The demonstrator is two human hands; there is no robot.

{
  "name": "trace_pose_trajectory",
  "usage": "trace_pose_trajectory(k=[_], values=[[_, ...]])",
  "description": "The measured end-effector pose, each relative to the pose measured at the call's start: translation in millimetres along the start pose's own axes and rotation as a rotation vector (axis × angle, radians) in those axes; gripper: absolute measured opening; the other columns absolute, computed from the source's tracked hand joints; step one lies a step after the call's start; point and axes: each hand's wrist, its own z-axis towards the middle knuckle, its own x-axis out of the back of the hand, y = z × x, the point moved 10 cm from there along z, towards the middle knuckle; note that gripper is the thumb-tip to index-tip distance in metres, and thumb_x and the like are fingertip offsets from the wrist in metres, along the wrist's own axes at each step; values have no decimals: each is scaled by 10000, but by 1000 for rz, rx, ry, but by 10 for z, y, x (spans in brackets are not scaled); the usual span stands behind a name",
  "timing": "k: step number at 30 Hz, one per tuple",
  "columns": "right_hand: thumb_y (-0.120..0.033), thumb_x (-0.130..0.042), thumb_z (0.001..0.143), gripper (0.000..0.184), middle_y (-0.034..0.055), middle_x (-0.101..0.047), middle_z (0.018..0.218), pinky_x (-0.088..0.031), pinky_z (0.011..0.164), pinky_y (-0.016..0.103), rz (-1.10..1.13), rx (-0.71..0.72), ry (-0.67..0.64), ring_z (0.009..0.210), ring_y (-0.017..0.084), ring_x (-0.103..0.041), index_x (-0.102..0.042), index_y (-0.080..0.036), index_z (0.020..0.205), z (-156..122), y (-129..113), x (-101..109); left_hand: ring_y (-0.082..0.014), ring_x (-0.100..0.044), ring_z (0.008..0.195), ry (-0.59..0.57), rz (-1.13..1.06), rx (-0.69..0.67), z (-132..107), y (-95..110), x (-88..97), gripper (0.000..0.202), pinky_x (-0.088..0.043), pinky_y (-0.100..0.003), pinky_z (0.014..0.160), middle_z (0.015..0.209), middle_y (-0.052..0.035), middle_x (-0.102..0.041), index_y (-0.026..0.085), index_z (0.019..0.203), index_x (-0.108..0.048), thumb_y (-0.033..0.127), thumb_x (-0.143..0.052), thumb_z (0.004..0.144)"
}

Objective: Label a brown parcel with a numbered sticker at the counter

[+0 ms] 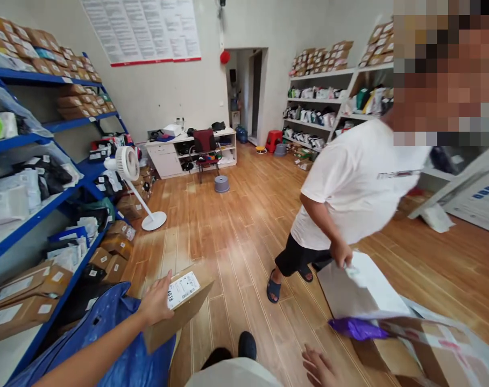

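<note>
My left hand (158,300) is closed on the edge of a brown cardboard box (190,312), which tilts above the floor with a white shipping label on its upper face. Just behind and below it is a blue plastic sack (121,333), partly covered by my forearm. Low in the view, my right hand (319,366) has its fingers extended and holds nothing. To its right are a purple package (359,328) and brown cartons (401,352). A co-worker in a white shirt (351,183) grips a large white box (361,285) beside them.
Blue shelving (58,193) full of parcels lines the left side, with a white fan (137,188) in front. White shelves (320,99) stand at the back right. A desk (167,158), a chair (205,148) and a grey stool (221,184) are farther back.
</note>
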Motion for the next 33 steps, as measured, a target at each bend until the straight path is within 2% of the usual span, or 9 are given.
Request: trace_pose_trajectory(k=[4, 9, 13, 15, 17, 21, 25, 29, 33], values=[[-623, -676, 570, 563, 111, -702, 947, -510, 797, 372, -190, 43, -251, 862, 254, -674, -654, -189, 929, 411, -1017, -999, -325, -393, 1402, 92, -96, -10, 486, 72, 414, 1125, -302, -427, 1163, 1497, -215, -437, 82, 1517, -92, 285, -649, 560], [-666, -503, 715, 720, 239, -619, 1208, -518, 919, 488, -413, 161, -601, 1114, 353, -628, -552, -115, 1175, 659, -2178, -2675, -352, -407, 1388, 212, -252, -40, 1258, 330, 1104, 1193, -298, -483, 1179, 1475, -226, -442, 102, 1509, 24, 309, -659, 554], [-416, -871, 510, 1196, 181, -196, 1609, -86, 1221, 570, -747, 915, -595, 1502, 383, -76, -244, -176, 1499, 774, -3462, -3934, -360, -351, 1423, 153, -284, -174, 2251, 840, 1534, 1213, -270, -502, 1203, 1533, -191, -382, 167, 1517, -21, 316, -698, 522], [-314, -929, 415, 1385, 198, -149, 1622, 53, 1196, 638, -1060, 1222, -712, 1500, 415, -17, -136, -167, 1542, 879, -3794, -4495, -366, -323, 1439, 112, -292, -292, 2830, 1167, 1677, 1237, -247, -523, 1212, 1567, -186, -337, 178, 1518, -36, 322, -726, 501], [-285, -924, 404, 1379, 257, -256, 1570, 58, 1181, 664, -1261, 1265, -820, 1475, 436, -136, -154, -104, 1534, 1261, -4036, -4826, -375, -317, 1440, 57, -284, -395, 3424, 1484, 1775, 1240, -232, -545, 1213, 1572, -209, -323, 150, 1515, -63, 315, -743, 491], [-304, -887, 465, 1130, 244, -497, 1370, -84, 1199, 617, -1324, 1187, -786, 1293, 397, -432, -358, -48, 1429, 2258, -4680, -5022, -380, -346, 1421, -76, -306, -520, 4565, 2002, 2079, 1262, -228, -570, 1205, 1531, -241, -378, 109, 1517, -61, 306, -776, 496], [-220, -890, 425, 1121, 204, -500, 1377, -167, 1205, 535, -1285, 1049, -678, 1296, 362, -422, -382, -73, 1413, 3303, -5169, -4971, -283, -401, 1402, -51, -499, -631, 5629, 2421, 2938, 1095, -313, -490, 1179, 1501, -185, -444, 149, 1534, 73, 460, -644, 767], [-230, -899, 401, 1142, 184, -499, 1365, -215, 1200, 449, -1275, 922, -510, 1264, 333, -433, -390, -57, 1408, 4398, -5614, -4766, -258, -503, 1308, 75, -387, -714, 6528, 2899, 3716, 574, -379, -455, 1120, 1399, -147, -565, 171, 1437, -388, 429, -407, 925], [-250, -905, 400, 1109, 188, -518, 1320, -259, 1175, 434, -1316, 896, -414, 1209, 341, -454, -426, -28, 1375, 5334, -6147, -4423, -188, -632, 750, 144, -150, -787, 7068, 3447, 3812, 354, -462, -429, 960, 756, -39, -684, 217, 802, -665, 384, -387, 944]])
